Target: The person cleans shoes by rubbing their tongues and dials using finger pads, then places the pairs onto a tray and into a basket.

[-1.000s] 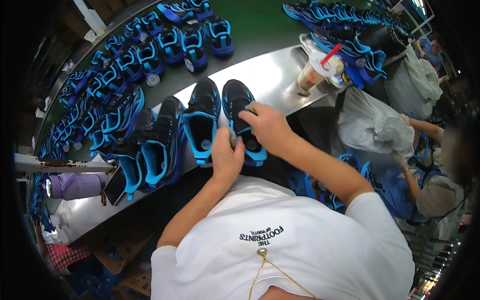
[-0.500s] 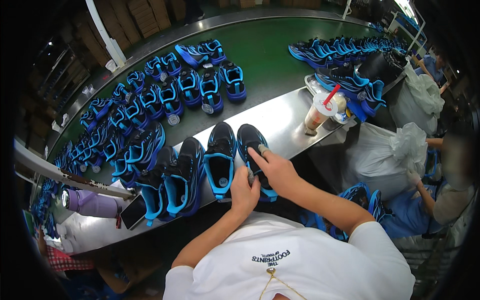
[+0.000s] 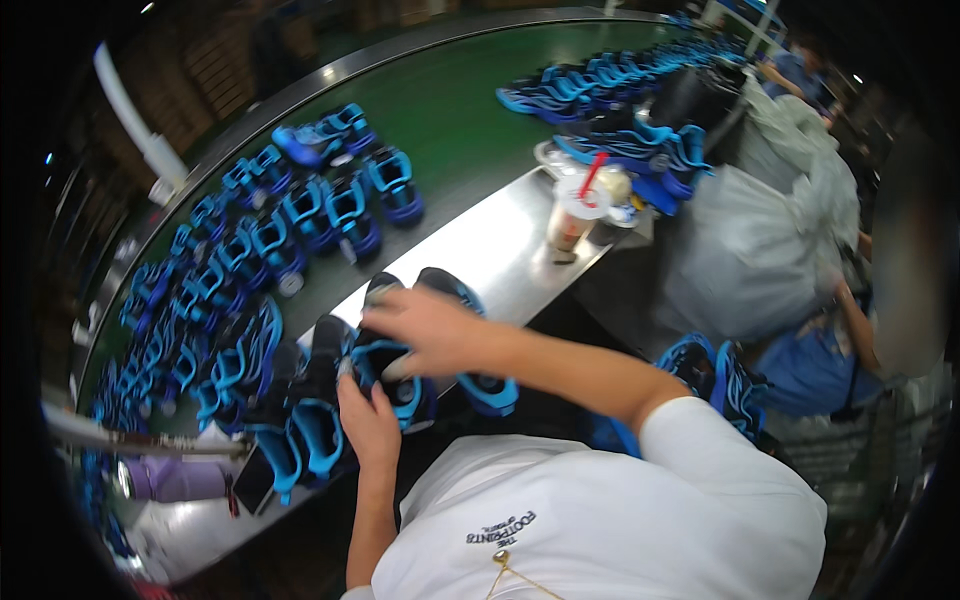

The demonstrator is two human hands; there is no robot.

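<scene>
While the black-and-blue shoe [image 3: 405, 412] points toe-away on the metal bench [image 3: 475, 240], the left hand [image 3: 370, 425] meets its left side — grip unclear — and the right hand [image 3: 432, 332], nearer the toe, spreads its fingers over it.

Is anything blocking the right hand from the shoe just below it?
Nothing visible stands between the right hand and the black-and-blue shoe below it. The left hand is at the shoe's left side, not in between. Blur hides whether the right hand touches it.
</scene>
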